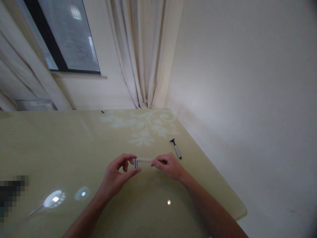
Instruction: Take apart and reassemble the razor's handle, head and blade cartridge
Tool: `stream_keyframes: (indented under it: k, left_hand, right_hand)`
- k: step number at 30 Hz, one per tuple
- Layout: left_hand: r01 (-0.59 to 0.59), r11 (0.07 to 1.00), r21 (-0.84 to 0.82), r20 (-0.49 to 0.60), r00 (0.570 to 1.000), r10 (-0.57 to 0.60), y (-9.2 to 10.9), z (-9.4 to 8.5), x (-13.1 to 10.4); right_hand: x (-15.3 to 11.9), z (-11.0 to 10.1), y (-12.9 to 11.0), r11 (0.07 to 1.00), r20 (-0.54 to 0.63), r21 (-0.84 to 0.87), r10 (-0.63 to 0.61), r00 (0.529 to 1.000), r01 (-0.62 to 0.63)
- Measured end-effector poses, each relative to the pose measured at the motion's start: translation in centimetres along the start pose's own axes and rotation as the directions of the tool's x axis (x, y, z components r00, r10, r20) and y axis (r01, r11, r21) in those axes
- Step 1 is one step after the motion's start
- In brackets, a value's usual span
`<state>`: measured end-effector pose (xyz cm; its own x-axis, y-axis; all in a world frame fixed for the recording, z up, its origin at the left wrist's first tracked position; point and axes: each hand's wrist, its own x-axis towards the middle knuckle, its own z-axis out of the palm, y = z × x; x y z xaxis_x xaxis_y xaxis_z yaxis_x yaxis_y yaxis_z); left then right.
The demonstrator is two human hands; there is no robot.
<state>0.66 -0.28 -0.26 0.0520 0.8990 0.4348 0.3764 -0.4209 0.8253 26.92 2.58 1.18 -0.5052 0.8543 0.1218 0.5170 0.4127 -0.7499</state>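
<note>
- While both hands meet over the counter, here's the pale-handled razor, held out sideways between them, toward the middle of the counter's near half.
- Left hand now: thumb and forefinger pinch the razor head at its two ends, greenish strip showing, the other fingers curled behind.
- Over to the right hand, and it's closed on the far end of the handle — a fingertip grip, thumb on the near side.
- Just beyond that hand lies a second razor, dark head pointing away, grey-and-black handle angled back toward the counter's right edge.
- Farther up, a white floral pattern spreads across the far corner; a small dark object sits by the back edge — too small to make out.
- Behind it all, a gathered curtain hangs beside the window.
</note>
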Motion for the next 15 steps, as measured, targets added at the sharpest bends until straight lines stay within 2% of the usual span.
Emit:
stream_keyframes:
  k: [3,7,12,15]
  left_hand:
    - [-0.007,1.0,-0.001,-0.002,1.0,0.007,-0.31,0.06,-0.07]
    - [-0.002,1.0,-0.015,0.018,1.0,0.002,-0.54,0.2,-0.04]
    - [0.011,1.0,-0.003,0.022,1.0,-0.011,-0.54,0.19,0.04]
    - [-0.007,1.0,-0.002,0.023,1.0,0.007,-0.57,0.15,0.08]
  right_hand:
    - [0.0,0.31,-0.08,0.998,0.022,0.056,0.009,1.0,-0.01]
    - [0.11,0.58,-0.08,0.998,-0.036,0.046,0.033,0.999,-0.032]
    - [0.27,0.75,-0.07,0.996,0.006,0.083,-0.017,1.0,0.016]
    - [0.39,0.76,0.02,0.999,-0.067,0.032,0.009,0.998,-0.006]
